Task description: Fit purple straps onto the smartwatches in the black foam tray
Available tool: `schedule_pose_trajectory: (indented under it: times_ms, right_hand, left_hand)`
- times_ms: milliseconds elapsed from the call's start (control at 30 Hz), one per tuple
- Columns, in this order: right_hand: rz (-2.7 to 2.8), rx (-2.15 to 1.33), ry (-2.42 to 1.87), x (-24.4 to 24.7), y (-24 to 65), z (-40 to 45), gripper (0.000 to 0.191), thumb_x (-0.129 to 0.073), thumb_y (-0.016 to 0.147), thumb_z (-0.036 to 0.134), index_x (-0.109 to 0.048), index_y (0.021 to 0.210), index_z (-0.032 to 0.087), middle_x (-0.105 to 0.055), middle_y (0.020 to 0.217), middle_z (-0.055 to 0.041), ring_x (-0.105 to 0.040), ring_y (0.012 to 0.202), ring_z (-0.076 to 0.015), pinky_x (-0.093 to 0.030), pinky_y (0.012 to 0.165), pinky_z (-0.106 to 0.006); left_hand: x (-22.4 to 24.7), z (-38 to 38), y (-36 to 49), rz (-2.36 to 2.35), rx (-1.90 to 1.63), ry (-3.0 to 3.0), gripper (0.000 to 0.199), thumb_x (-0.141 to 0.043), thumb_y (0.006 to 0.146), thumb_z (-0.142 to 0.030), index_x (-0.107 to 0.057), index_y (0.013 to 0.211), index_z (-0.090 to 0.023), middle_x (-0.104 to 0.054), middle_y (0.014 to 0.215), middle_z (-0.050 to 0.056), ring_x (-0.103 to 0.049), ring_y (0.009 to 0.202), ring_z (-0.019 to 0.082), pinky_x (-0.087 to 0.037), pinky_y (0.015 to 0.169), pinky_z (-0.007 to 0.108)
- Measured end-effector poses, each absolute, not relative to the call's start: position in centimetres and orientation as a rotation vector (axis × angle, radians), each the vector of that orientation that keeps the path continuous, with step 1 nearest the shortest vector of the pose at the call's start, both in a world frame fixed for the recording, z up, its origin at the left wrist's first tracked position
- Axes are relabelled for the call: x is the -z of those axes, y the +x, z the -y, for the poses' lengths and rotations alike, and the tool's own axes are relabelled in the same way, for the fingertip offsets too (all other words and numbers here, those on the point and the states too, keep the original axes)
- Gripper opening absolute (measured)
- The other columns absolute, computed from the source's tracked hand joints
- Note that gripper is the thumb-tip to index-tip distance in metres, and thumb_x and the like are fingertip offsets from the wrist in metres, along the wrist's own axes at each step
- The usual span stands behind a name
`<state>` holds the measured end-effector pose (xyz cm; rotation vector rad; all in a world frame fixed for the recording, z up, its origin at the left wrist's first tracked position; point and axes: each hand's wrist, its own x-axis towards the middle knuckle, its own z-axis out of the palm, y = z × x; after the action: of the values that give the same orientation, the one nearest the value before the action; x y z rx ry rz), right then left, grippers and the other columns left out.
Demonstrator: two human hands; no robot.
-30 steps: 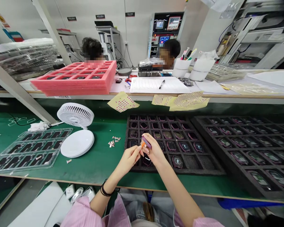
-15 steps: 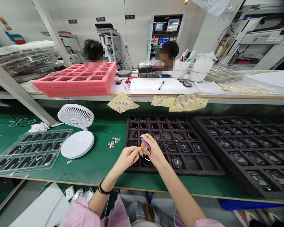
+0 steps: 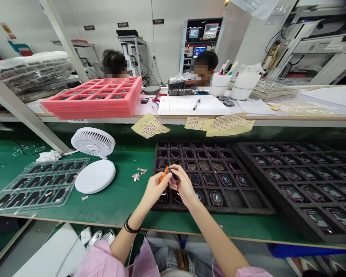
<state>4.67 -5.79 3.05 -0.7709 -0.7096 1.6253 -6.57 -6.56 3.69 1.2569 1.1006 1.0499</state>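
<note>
A small purple-rimmed device (image 3: 173,178) sits pinched in the fingertips of the right hand (image 3: 185,185), above the near left part of the black foam tray (image 3: 210,206); its face is mostly hidden by the fingers. The left hand (image 3: 155,189) is closed around a thin orange stick (image 3: 164,173), whose upper end points up and away from the person, with the hands almost touching. A black bracelet (image 3: 129,225) circles the left wrist; pink striped sleeves (image 3: 95,261) show at the bottom of the view.

The foam tray has rows of square pockets, most holding similar rounded devices, and it lies on a green mat (image 3: 118,204) near the front edge of the table. A second black foam tray (image 3: 294,192) of devices lies just to its right. To the left are small copper-coloured scraps (image 3: 137,173), a white fan (image 3: 93,142) beside its round white base (image 3: 95,176), and a clear plastic tray (image 3: 37,186) of dark pieces.

Along the raised back shelf (image 3: 248,117) hang yellow sheets of small labels (image 3: 150,127). On it stand a pink foam tray (image 3: 92,99), a paper form (image 3: 187,105) and a black marker (image 3: 196,104). Two co-workers (image 3: 204,67) sit beyond.
</note>
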Motion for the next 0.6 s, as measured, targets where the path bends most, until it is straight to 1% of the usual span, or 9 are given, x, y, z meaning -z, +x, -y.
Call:
schedule_pose_trajectory:
  times_ms: [100, 167, 233, 300, 367, 467, 533, 600]
  right_hand:
    - [0.849, -1.51, -0.863, -2.5, 5.2, 5.4, 0.025, -0.065, 0.072, 0.039, -0.055, 0.089, 0.024, -0.048, 0.061, 0.0062, -0.039, 0.045, -0.0082, -0.026, 0.04, -0.019]
    - [0.939, -1.314, -0.948, -2.0, 6.3, 4.7, 0.027, -0.061, 0.076, 0.043, -0.053, 0.093, 0.024, -0.052, 0.07, 0.0043, -0.042, 0.05, -0.0095, -0.03, 0.043, -0.021]
    - [1.075, -1.053, -1.096, -1.4, 7.5, 3.9, 0.024, -0.055, 0.081, 0.042, -0.052, 0.097, 0.024, -0.056, 0.08, 0.0014, -0.049, 0.059, -0.012, -0.038, 0.052, -0.024]
    - [1.285, -0.849, -1.267, -0.8, 8.3, 3.4, 0.019, -0.051, 0.084, 0.036, -0.052, 0.098, 0.023, -0.061, 0.087, -0.0016, -0.055, 0.071, -0.0157, -0.043, 0.066, -0.028]
    - [1.539, -0.738, -1.425, -0.3, 8.4, 3.4, 0.013, -0.049, 0.085, 0.029, -0.053, 0.096, 0.022, -0.064, 0.088, -0.0035, -0.058, 0.078, -0.0191, -0.043, 0.075, -0.033]
    - [1.85, -0.603, -1.607, -0.1, 7.9, 3.8, 0.009, -0.051, 0.085, 0.02, -0.056, 0.092, 0.02, -0.065, 0.088, -0.0056, -0.059, 0.086, -0.023, -0.042, 0.08, -0.037]
    - [1.935, -0.447, -1.695, -0.4, 8.3, 4.1, 0.011, -0.053, 0.086, 0.021, -0.057, 0.095, 0.019, -0.065, 0.095, -0.0081, -0.057, 0.093, -0.0254, -0.041, 0.082, -0.038]
    - [1.93, -0.245, -1.805, -0.9, 9.6, 4.5, 0.014, -0.054, 0.088, 0.025, -0.058, 0.098, 0.017, -0.063, 0.1, -0.0112, -0.056, 0.097, -0.0275, -0.041, 0.081, -0.039]
  left_hand:
    - [-3.8, 6.2, -7.0, -1.106, -1.028, 1.222, 0.046, -0.059, 0.073, -0.061, -0.04, 0.064, -0.019, -0.033, 0.047, -0.01, -0.021, 0.036, 0.003, -0.016, 0.035, 0.018]
    - [-3.8, 6.0, -8.1, -1.132, -1.029, 1.18, 0.044, -0.056, 0.074, -0.059, -0.038, 0.065, -0.02, -0.032, 0.047, -0.01, -0.018, 0.035, 0.003, -0.015, 0.035, 0.018]
    - [-3.7, 5.7, -9.9, -1.228, -1.072, 1.195, 0.041, -0.054, 0.075, -0.057, -0.039, 0.065, -0.02, -0.033, 0.049, -0.01, -0.019, 0.035, 0.003, -0.015, 0.036, 0.019]
    - [-3.4, 5.3, -11.8, -1.379, -1.081, 1.301, 0.039, -0.052, 0.077, -0.055, -0.039, 0.064, -0.021, -0.034, 0.05, -0.009, -0.023, 0.037, 0.005, -0.018, 0.038, 0.02]
    - [-3.0, 4.9, -13.4, -1.525, -1.042, 1.458, 0.039, -0.049, 0.079, -0.053, -0.038, 0.06, -0.02, -0.037, 0.05, -0.007, -0.029, 0.041, 0.007, -0.022, 0.042, 0.021]
    - [-2.2, 4.3, -14.9, -1.716, -0.927, 1.641, 0.039, -0.046, 0.082, -0.05, -0.04, 0.057, -0.021, -0.043, 0.051, -0.003, -0.039, 0.048, 0.011, -0.029, 0.05, 0.023]
    - [-1.7, 4.2, -15.5, -1.839, -0.816, 1.699, 0.035, -0.045, 0.084, -0.045, -0.042, 0.059, -0.021, -0.047, 0.052, -0.002, -0.044, 0.05, 0.013, -0.03, 0.052, 0.024]
    - [-1.4, 4.1, -16.0, -1.933, -0.697, 1.728, 0.033, -0.044, 0.086, -0.042, -0.045, 0.061, -0.021, -0.049, 0.052, -0.001, -0.046, 0.05, 0.015, -0.029, 0.052, 0.025]
